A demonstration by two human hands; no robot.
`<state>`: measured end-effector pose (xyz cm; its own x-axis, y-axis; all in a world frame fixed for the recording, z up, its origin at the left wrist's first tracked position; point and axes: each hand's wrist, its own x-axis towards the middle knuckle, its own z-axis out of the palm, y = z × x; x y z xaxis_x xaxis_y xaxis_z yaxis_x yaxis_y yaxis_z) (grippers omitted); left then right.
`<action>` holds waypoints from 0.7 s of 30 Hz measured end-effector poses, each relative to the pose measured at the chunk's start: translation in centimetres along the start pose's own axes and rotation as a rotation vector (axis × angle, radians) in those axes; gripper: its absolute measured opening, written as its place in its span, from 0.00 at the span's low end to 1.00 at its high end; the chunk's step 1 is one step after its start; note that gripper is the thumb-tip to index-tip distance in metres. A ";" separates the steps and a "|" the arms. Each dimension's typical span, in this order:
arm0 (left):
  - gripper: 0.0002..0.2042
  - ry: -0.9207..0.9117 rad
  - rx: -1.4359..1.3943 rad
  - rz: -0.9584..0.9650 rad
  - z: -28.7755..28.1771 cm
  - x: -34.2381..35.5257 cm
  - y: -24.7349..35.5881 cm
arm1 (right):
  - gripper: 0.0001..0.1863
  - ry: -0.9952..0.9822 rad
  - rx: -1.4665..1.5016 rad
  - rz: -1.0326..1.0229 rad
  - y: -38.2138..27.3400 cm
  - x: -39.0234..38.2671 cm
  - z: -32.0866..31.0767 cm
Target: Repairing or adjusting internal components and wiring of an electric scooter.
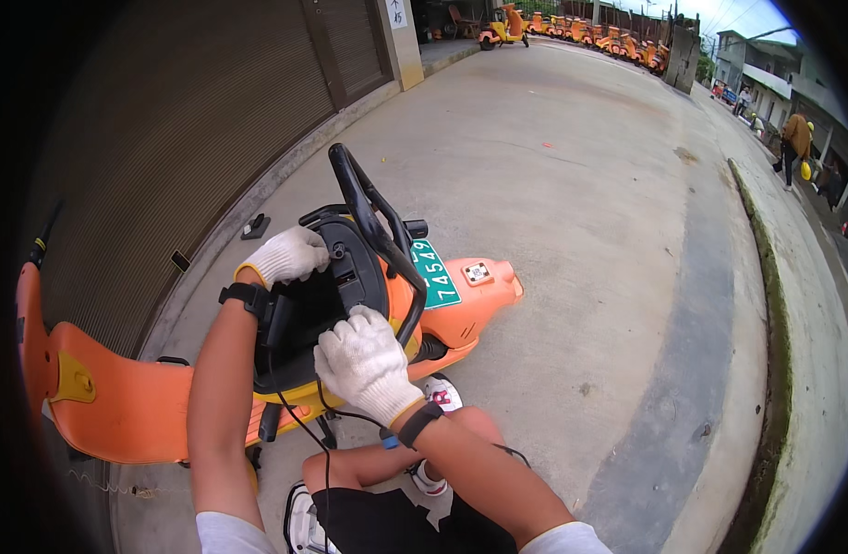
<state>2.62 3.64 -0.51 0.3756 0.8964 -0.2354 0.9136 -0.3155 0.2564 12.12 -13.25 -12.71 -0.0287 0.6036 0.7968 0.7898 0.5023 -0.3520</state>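
An orange electric scooter (pixel 479 309) stands before me, with a black open compartment (pixel 306 323) in its middle. My left hand (pixel 293 256), in a white knit glove, rests at the compartment's far left rim, its fingers curled beside a round black fitting (pixel 338 250). At the near right rim is my right hand (pixel 367 363), also gloved, its fingers closed with the tips turned down; what they hold, if anything, is hidden. Thin black cables (pixel 299 420) run from the compartment past my right wrist toward my lap.
A black tubular rack (pixel 373 217) rises over the scooter's rear, above a green plate (pixel 435 277). The orange front shield (pixel 119 397) lies left, near a brown roller shutter (pixel 193 111). A small dark object (pixel 255 226) sits on the concrete. More scooters (pixel 590 35) and a person (pixel 796 138) are farther off.
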 end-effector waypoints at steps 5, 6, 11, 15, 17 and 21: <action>0.12 -0.038 -0.018 -0.035 -0.7 1.0 0.7 | 0.09 -0.033 0.027 0.036 0.1 -0.2 0.2; 0.11 -0.057 -0.029 -0.046 -1.0 0.8 1.3 | 0.09 -0.039 0.019 0.041 0.2 -0.3 0.2; 0.12 -0.009 -0.126 0.032 -1.6 0.5 0.3 | 0.09 0.023 0.040 0.015 -0.1 -0.3 0.6; 0.13 -0.042 -0.085 -0.043 -2.2 0.6 0.8 | 0.09 0.003 0.042 0.006 0.1 -0.4 0.4; 0.13 -0.057 -0.030 -0.064 -2.4 1.0 1.3 | 0.09 0.016 0.024 0.011 0.1 -0.4 0.4; 0.13 -0.050 0.029 -0.073 -2.5 1.1 1.4 | 0.09 0.010 0.050 0.029 0.0 -0.4 0.7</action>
<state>3.90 5.03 1.95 0.3141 0.9010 -0.2994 0.9429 -0.2591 0.2093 11.68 -13.06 -13.39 -0.0002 0.6121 0.7908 0.7583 0.5156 -0.3989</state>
